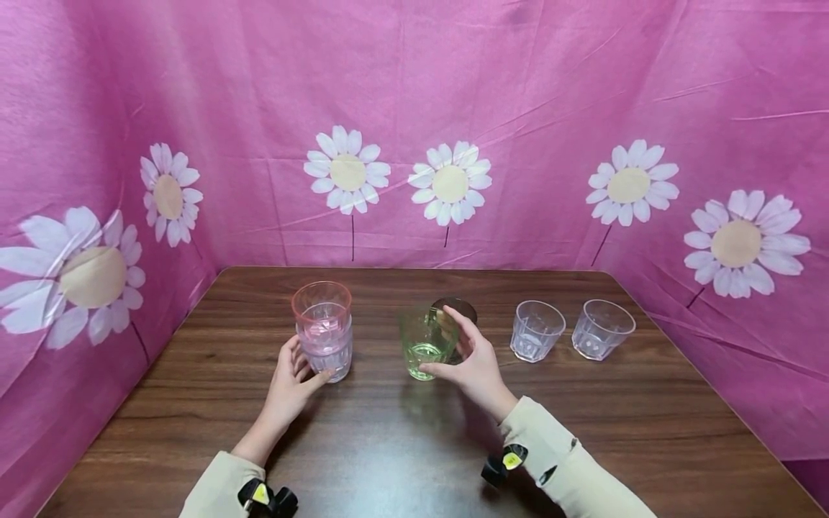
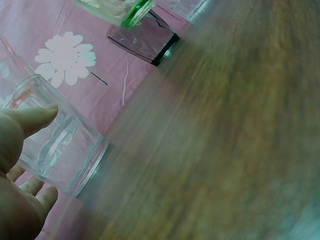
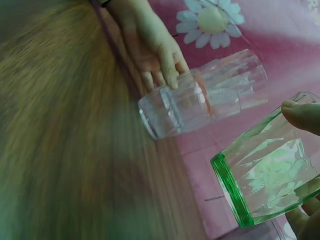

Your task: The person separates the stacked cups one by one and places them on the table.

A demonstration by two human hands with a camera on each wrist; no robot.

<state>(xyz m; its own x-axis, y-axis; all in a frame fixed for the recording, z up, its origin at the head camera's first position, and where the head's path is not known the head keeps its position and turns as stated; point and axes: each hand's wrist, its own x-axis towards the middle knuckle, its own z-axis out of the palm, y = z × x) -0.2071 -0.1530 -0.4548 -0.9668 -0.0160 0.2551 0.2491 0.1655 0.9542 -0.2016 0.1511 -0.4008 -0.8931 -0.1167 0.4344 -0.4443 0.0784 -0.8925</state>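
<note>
On the left of the table, a pink-rimmed glass (image 1: pixel 322 306) sits nested in the top of a clear glass (image 1: pixel 334 363), both upright. My left hand (image 1: pixel 288 388) holds the clear glass low down, thumb on the near side and fingers around the far left. A green glass (image 1: pixel 424 342) is in my right hand (image 1: pixel 481 368), gripped between thumb and fingers. Its thick green base (image 3: pixel 232 192) appears raised off the table in the right wrist view. Just behind it stands a dark glass (image 2: pixel 145 40), partly hidden by the right hand and green glass in the head view.
Two clear glasses stand upright side by side at the right, one nearer the middle (image 1: pixel 537 331) and another farther right (image 1: pixel 602 329). The brown wooden table (image 1: pixel 376 446) ends at a pink curtain (image 1: pixel 401 72) with daisies, which surrounds its back and sides.
</note>
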